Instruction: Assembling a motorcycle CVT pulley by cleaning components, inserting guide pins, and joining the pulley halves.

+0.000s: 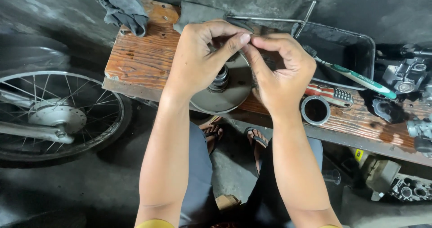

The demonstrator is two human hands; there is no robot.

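One worn wooden bench, grimy concrete floor

Dim, soft overhead light; dark shadowed floor and corners, mild glare on metal disc, sharp focus, slight edge distortion.

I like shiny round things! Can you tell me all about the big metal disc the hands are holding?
The disc is round, grey metal, dull and a bit greasy-looking. A stubby ringed hub sticks out near its middle, and a small dark hole shows beside that. It is tilted, with its face toward the camera, over the front edge of the wooden bench. The left hand covers its upper left and the right hand its right side, and their fingertips meet above its top. Whether it rests on the bench cannot be told.
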